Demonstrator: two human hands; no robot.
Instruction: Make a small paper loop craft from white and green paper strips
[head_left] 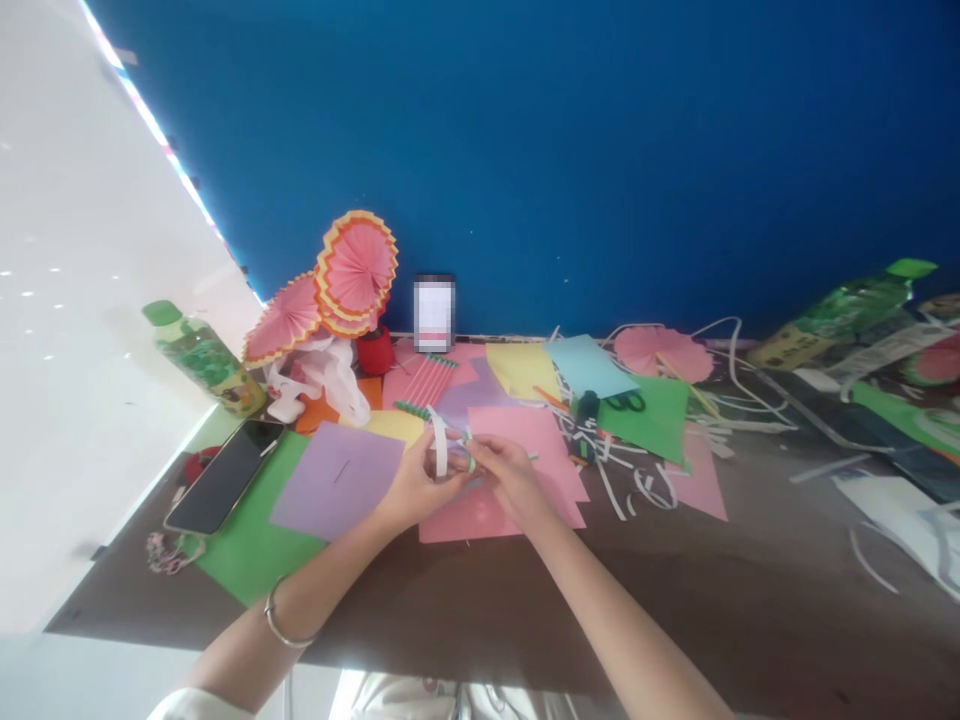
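My left hand (416, 482) is closed around a curled white strip (440, 448), which stands up from its fingers in an arc. Close against it, my right hand (508, 472) has thumb and fingers pinched together at a small green-and-white piece (469, 450), partly hidden by the fingers. Both hands meet above a pink paper sheet (517, 425). Just behind them lies a row of thin pink sticks with green ends (427, 385). A purple sheet (334, 480) is beside my left wrist.
A phone (225, 475) lies on a green sheet at left, near a green bottle (206, 360). Pleated pink paper fans (356, 270) stand behind. A lit phone (434, 312) leans on the blue wall. At right are scissors (626, 401), a dark tool (585, 430) and white scraps (652, 488).
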